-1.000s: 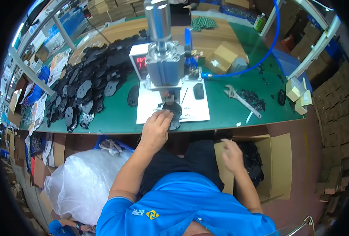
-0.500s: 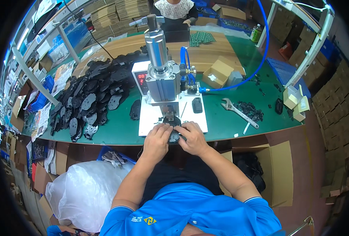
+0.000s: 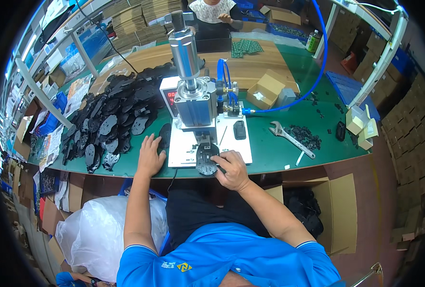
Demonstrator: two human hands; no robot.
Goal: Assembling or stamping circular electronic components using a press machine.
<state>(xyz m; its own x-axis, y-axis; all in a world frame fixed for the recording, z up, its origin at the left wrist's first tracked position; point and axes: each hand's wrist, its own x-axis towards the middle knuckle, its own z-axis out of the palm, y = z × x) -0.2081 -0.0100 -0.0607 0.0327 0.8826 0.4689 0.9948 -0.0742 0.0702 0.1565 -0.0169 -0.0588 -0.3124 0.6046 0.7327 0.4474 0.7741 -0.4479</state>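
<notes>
A black oval plastic plate lies under the head of a silver pneumatic press, its near end jutting past the front of the white base. My right hand is closed at the plate's right edge, with index finger on top and thumb beside its near end. To the left of the base, my left hand is open over the green table edge and holds nothing. Its fingertips are close to a single black plate lying beside the press.
A heap of black plates covers the left of the table. Right of the press are an adjustable wrench, small black parts and an open carton. A blue air hose arches overhead. Across the table sits another person.
My left hand has let go of the plate at the press and moved left, its fingers spreading. My right hand stays at that plate. The person opposite has raised a hand.
</notes>
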